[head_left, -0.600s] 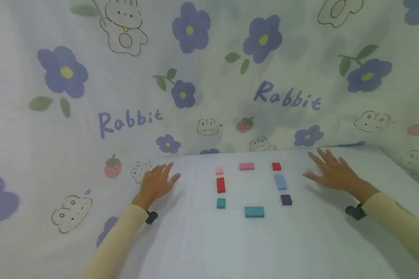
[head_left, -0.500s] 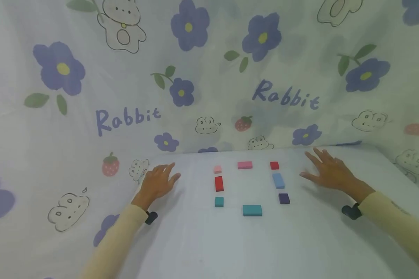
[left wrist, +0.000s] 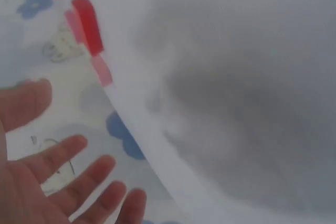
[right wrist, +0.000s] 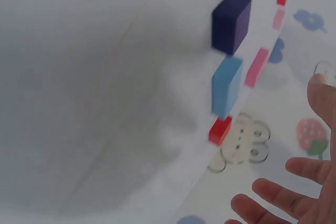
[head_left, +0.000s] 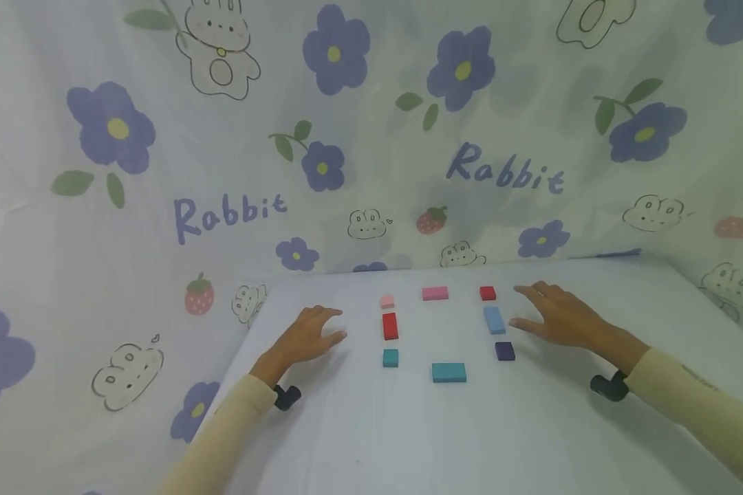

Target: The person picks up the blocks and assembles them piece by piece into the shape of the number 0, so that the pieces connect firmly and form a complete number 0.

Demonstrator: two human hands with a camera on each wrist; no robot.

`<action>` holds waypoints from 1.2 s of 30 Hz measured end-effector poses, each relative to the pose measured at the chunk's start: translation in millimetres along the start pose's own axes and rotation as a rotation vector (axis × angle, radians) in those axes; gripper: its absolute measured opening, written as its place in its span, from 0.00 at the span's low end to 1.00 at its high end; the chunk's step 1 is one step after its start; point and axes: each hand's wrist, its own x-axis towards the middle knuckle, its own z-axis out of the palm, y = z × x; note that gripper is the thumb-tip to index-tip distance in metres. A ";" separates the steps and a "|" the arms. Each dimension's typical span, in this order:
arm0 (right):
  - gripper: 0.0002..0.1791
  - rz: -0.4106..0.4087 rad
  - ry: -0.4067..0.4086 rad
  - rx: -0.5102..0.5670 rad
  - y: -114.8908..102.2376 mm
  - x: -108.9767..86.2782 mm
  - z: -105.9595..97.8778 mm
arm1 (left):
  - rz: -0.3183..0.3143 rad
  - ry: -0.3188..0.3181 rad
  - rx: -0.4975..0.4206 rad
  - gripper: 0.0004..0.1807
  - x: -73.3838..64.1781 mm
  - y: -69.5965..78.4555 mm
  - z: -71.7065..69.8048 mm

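Small coloured blocks lie in a loose ring on the white table. Along its left side are a light pink block (head_left: 386,301), a long red block (head_left: 390,326) and a square teal block (head_left: 391,358). The right side has a small red block (head_left: 487,293), a light blue block (head_left: 494,320) and a dark purple block (head_left: 504,351). A pink block (head_left: 435,293) marks the far side, a long teal block (head_left: 448,372) the near side. My left hand (head_left: 303,337), fingers spread and holding nothing, hovers left of the ring. Likewise empty, my right hand (head_left: 560,316) hovers beside the light blue block.
A white cloth covers the table (head_left: 359,440). Behind it hangs a curtain (head_left: 384,151) printed with flowers, rabbits and strawberries, meeting the table's far edge just beyond the blocks. Each wrist bears a black strap-on device.
Both hands have moved inward, the left to the right and nearer, the right to the left toward the blue block. The blocks stay where they were.
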 end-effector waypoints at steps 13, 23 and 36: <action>0.36 -0.020 -0.078 0.190 -40.9 -3.0 14.6 | 0.079 -0.157 -0.182 0.27 5.8 34.5 26.7; 0.27 -0.145 -0.164 0.353 -66.1 -0.7 24.5 | 0.176 -0.240 -0.289 0.27 12.3 41.3 43.4; 0.23 -0.173 -0.235 0.473 -93.1 -4.5 41.1 | 0.175 -0.207 -0.392 0.26 5.2 50.4 49.8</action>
